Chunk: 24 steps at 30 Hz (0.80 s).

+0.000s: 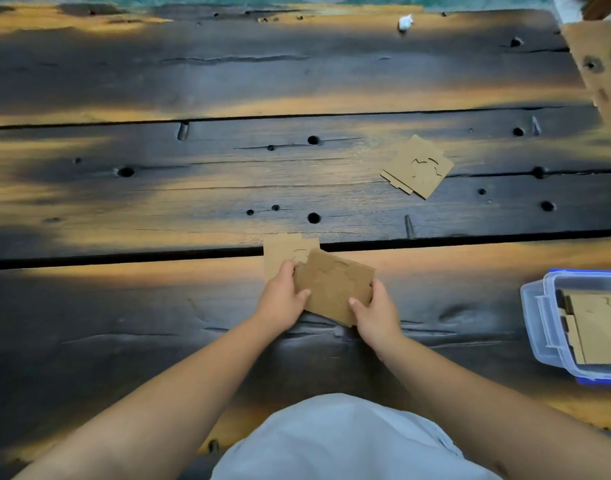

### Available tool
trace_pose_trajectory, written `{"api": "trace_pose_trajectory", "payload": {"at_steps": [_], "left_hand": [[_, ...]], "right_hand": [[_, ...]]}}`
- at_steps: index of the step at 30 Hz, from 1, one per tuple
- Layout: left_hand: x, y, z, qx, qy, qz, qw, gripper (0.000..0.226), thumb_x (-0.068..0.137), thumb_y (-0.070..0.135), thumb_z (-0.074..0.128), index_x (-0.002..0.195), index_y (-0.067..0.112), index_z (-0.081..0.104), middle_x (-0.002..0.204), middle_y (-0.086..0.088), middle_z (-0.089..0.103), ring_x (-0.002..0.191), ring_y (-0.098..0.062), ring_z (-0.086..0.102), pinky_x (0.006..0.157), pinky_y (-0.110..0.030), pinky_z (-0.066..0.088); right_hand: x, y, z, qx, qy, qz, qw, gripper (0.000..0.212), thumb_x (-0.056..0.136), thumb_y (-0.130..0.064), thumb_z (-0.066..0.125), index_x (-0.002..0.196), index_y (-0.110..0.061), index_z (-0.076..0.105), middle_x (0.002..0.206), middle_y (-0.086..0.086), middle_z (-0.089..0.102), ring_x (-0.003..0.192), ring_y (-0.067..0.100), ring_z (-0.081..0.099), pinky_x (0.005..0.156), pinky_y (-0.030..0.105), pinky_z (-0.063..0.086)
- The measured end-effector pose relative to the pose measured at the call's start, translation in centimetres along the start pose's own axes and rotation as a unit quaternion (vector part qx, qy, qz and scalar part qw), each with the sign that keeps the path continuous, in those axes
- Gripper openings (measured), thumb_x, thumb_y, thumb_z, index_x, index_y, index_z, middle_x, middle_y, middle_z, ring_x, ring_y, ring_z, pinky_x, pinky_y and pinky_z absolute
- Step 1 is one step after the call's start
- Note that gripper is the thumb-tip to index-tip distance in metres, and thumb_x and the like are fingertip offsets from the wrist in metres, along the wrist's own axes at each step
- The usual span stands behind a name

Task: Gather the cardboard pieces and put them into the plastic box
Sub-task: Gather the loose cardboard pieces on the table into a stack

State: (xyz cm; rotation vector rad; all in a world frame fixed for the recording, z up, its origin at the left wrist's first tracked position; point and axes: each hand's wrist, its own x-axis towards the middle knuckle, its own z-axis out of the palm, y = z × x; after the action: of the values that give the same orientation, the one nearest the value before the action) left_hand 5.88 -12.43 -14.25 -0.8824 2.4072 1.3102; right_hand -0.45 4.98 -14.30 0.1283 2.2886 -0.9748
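Observation:
Both hands grip a brown cardboard piece (pixel 335 285) low in the middle of the dark wooden table (pixel 193 81). My left hand (pixel 281 297) holds its left edge and my right hand (pixel 375 315) holds its right corner. A second cardboard piece (pixel 283 249) lies flat just behind it, partly covered. Another cardboard piece (pixel 418 166) with cut lines lies alone further back on the right. The clear plastic box (pixel 546 327) with a blue rim stands at the right edge, with cardboard (pixel 598 323) inside it.
A small white crumpled scrap (pixel 405 22) lies at the far edge of the table. A light wooden board (pixel 601 71) sticks in at the upper right. Gaps and holes run across the planks.

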Motion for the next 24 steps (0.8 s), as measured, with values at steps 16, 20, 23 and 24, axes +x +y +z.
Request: {"api": "trace_pose_trajectory", "payload": {"at_steps": [16, 20, 23, 24], "left_hand": [[-3.7, -0.4, 3.7, 0.079, 0.029, 0.057, 0.995, 0.021, 0.096, 0.029, 0.05, 0.114, 0.021, 0.042, 0.106, -0.003, 0.062, 0.096, -0.025, 0.06, 0.079, -0.037, 0.05], [-2.3, 0.1, 2.3, 0.072, 0.029, 0.047, 0.996, 0.032, 0.097, 0.026, 0.049, 0.126, 0.021, 0.038, 0.112, -0.007, 0.062, 0.103, -0.031, 0.06, 0.08, -0.038, 0.048], [-0.2, 0.6, 0.2, 0.051, 0.026, 0.033, 0.998, 0.046, 0.095, 0.021, 0.053, 0.137, 0.017, 0.036, 0.129, -0.01, 0.058, 0.116, -0.031, 0.055, 0.096, -0.04, 0.045], [0.7, 0.7, -0.6, 0.06, 0.019, 0.042, 0.997, 0.045, 0.094, 0.02, 0.054, 0.136, 0.015, 0.038, 0.13, -0.011, 0.057, 0.118, -0.03, 0.054, 0.097, -0.037, 0.043]], "right_hand": [[0.1, 1.8, -4.3, -0.162, -0.059, -0.15, 0.973, 0.019, 0.091, -0.021, 0.064, 0.094, -0.023, 0.045, 0.088, -0.005, 0.059, 0.084, 0.022, 0.06, 0.067, 0.029, 0.04], [1.0, 1.3, -3.8, -0.134, -0.079, -0.133, 0.979, 0.023, 0.091, -0.023, 0.065, 0.111, -0.021, 0.054, 0.099, -0.004, 0.063, 0.095, 0.023, 0.062, 0.075, 0.028, 0.043], [1.2, 0.5, -1.8, -0.084, -0.069, -0.081, 0.991, 0.037, 0.089, -0.024, 0.067, 0.123, -0.016, 0.054, 0.114, 0.005, 0.065, 0.106, 0.026, 0.06, 0.089, 0.035, 0.049], [1.1, 0.2, -1.0, -0.053, -0.068, -0.062, 0.994, 0.042, 0.089, -0.023, 0.068, 0.127, -0.015, 0.053, 0.119, 0.006, 0.064, 0.109, 0.026, 0.059, 0.093, 0.036, 0.048]]}}
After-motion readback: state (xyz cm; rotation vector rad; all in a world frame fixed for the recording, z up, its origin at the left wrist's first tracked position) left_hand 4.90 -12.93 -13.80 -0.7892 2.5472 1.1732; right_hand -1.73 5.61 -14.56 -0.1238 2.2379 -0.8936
